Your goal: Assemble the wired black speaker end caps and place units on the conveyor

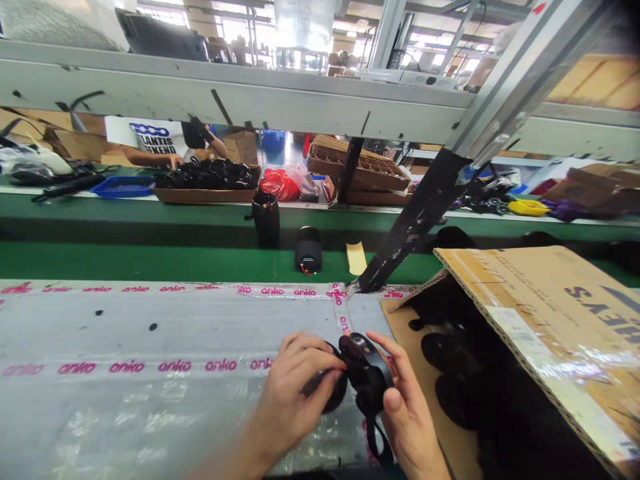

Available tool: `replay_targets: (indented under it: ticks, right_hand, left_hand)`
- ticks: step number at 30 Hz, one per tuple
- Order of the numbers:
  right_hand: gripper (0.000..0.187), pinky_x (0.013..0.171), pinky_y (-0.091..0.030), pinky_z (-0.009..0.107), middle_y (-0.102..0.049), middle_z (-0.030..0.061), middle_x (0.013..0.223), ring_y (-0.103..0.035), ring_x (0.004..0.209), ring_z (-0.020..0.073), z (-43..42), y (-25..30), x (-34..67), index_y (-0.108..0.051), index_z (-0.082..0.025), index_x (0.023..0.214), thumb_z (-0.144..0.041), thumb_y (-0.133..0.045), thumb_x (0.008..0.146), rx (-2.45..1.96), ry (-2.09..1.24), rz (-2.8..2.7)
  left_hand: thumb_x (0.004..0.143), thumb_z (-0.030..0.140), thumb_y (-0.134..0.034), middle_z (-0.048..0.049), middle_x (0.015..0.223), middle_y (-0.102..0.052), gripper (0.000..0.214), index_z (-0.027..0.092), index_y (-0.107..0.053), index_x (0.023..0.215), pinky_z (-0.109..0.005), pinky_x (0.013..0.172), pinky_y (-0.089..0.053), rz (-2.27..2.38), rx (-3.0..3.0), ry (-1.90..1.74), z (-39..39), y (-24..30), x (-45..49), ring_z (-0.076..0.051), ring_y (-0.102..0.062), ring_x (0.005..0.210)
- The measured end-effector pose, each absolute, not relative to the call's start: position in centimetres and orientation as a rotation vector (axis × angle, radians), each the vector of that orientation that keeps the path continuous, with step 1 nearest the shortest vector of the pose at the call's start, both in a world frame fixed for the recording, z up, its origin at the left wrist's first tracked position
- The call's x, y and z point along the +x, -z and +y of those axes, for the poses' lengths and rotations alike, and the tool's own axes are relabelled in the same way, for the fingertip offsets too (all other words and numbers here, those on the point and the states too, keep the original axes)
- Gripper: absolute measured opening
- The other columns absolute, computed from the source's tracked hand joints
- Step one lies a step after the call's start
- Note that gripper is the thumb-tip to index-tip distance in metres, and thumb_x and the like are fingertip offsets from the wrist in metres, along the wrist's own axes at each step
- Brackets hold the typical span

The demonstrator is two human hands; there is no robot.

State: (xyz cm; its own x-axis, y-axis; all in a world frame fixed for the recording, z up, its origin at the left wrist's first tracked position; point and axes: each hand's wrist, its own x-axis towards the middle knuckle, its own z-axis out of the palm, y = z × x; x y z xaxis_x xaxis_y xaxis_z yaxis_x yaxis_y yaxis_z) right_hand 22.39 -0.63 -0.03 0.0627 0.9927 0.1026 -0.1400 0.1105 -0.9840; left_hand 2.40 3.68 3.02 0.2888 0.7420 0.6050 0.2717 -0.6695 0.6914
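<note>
My left hand (295,390) grips a black round disc-like part (337,395), thumb and fingers closed on its edge. A second black round part (369,379), with a shiny rim and a black strap loop (373,440) hanging below, rests in my right hand (413,407). The right fingers curl along its outer side, thumb near its lower edge. Both parts are close together above the table; whether they touch I cannot tell. Right of my hands stands an open cardboard box (530,293) with several black round pieces (455,397) inside its dark interior.
Pink-printed tape crosses the plastic-covered table (210,333). Beyond it, a green conveyor (220,260) carries black cylindrical housings (309,250) and a yellowish curved piece (357,258). A black-wrapped slanted post (415,220) rises at the table edge. Across the line, a person (155,143) works beside a box of black parts (215,177).
</note>
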Motion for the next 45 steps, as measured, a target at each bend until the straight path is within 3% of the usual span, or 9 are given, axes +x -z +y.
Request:
replay_targets:
  ticks: [6, 12, 15, 20, 24, 29, 35, 41, 45]
  right_hand:
    - [0.079, 0.108, -0.060, 0.040, -0.074, 0.0086, 0.142, -0.073, 0.129, 0.0315, 0.1, -2.3, 23.0, -0.058, -0.037, 0.147, -0.080, -0.075, 0.084, -1.073, -1.178, -1.303]
    - [0.094, 0.107, -0.057, 0.043, -0.065, 0.0086, 0.137, -0.067, 0.125, 0.0329, -0.8, -1.4, 19.4, -0.054, -0.033, 0.144, -0.086, -0.081, 0.071, -1.236, -0.813, -1.383]
    - [0.098, 0.105, -0.059, 0.049, -0.059, 0.0093, 0.132, -0.066, 0.121, 0.0353, -0.9, -1.3, 17.1, -0.053, -0.031, 0.138, -0.089, -0.083, 0.065, -1.279, -0.643, -1.449]
    - [0.103, 0.113, -0.057, 0.055, -0.053, 0.0115, 0.145, -0.059, 0.138, 0.0394, -1.0, -2.4, 16.4, -0.041, -0.034, 0.152, -0.039, -0.100, 0.067, -1.336, -0.663, -1.626]
    - [0.113, 0.127, -0.048, 0.051, -0.047, 0.0076, 0.165, -0.048, 0.155, 0.0353, -1.6, -2.9, 18.5, -0.030, -0.038, 0.164, -0.004, -0.076, 0.067, -1.281, -0.835, -1.781]
    - [0.091, 0.122, -0.054, 0.048, -0.062, 0.0055, 0.156, -0.062, 0.145, 0.0318, -1.5, -2.6, 19.7, -0.042, -0.037, 0.158, -0.013, -0.079, 0.079, -1.329, -0.825, -1.676]
    - [0.095, 0.121, -0.053, 0.051, -0.060, 0.0063, 0.155, -0.061, 0.144, 0.0358, -0.8, -1.6, 19.9, -0.049, -0.038, 0.154, -0.046, -0.098, 0.074, -1.306, -0.740, -1.647]
    - [0.100, 0.120, -0.053, 0.052, -0.055, 0.0100, 0.154, -0.058, 0.145, 0.0360, -0.7, -1.5, 19.5, -0.047, -0.036, 0.149, -0.055, -0.101, 0.068, -1.320, -0.673, -1.729]
    - [0.104, 0.119, -0.052, 0.056, -0.056, 0.0116, 0.151, -0.057, 0.145, 0.0371, 0.4, -2.0, 19.0, -0.045, -0.034, 0.144, -0.045, -0.106, 0.061, -1.278, -0.684, -1.835]
  left_hand:
    - [0.099, 0.007, -0.069, -0.0033, 0.105, -0.077, 0.018, 0.024, -0.069, 0.105, -0.031, 0.096, -0.055, 0.941, 1.990, -1.321, 3.6, -2.7, 2.1, -0.019, -0.073, 0.107]
    - [0.093, 0.005, -0.067, -0.0097, 0.141, -0.063, 0.026, 0.025, -0.074, 0.106, -0.035, 0.111, -0.056, 0.989, 1.942, -1.143, 3.0, -1.1, 0.6, -0.026, -0.066, 0.135]
    - [0.093, 0.009, -0.072, -0.0112, 0.139, -0.064, 0.025, 0.025, -0.077, 0.112, -0.034, 0.105, -0.061, 0.953, 1.858, -1.205, 3.2, 0.1, 0.4, -0.027, -0.071, 0.128]
    - [0.093, 0.013, -0.075, -0.0112, 0.140, -0.067, 0.026, 0.027, -0.080, 0.114, -0.037, 0.102, -0.063, 0.986, 1.777, -1.279, 3.2, 1.0, 0.4, -0.028, -0.073, 0.123]
    - [0.092, 0.007, -0.071, -0.0112, 0.152, -0.061, 0.042, 0.030, -0.077, 0.126, -0.041, 0.113, -0.057, 0.954, 1.830, -1.140, 2.8, 0.1, 0.0, -0.029, -0.066, 0.137]
    - [0.092, 0.007, -0.071, -0.0105, 0.142, -0.066, 0.028, 0.026, -0.078, 0.111, -0.037, 0.110, -0.057, 1.016, 1.807, -1.259, 2.6, -0.2, 0.6, -0.027, -0.069, 0.131]
    - [0.089, 0.012, -0.078, -0.0063, 0.138, -0.067, 0.040, 0.032, -0.070, 0.123, -0.036, 0.108, -0.054, 0.988, 1.711, -1.224, 2.3, 0.7, 1.2, -0.026, -0.066, 0.130]
    - [0.107, 0.045, -0.059, -0.0099, 0.153, -0.063, 0.034, 0.032, -0.055, 0.138, -0.048, 0.119, -0.046, 0.678, 1.185, -1.101, 2.6, 1.2, -0.9, -0.032, -0.057, 0.146]
    - [0.104, 0.073, -0.048, -0.0136, 0.157, -0.062, 0.065, 0.025, -0.061, 0.145, -0.052, 0.124, -0.041, 0.610, 1.175, -1.010, 3.7, 0.8, -1.9, -0.038, -0.055, 0.147]
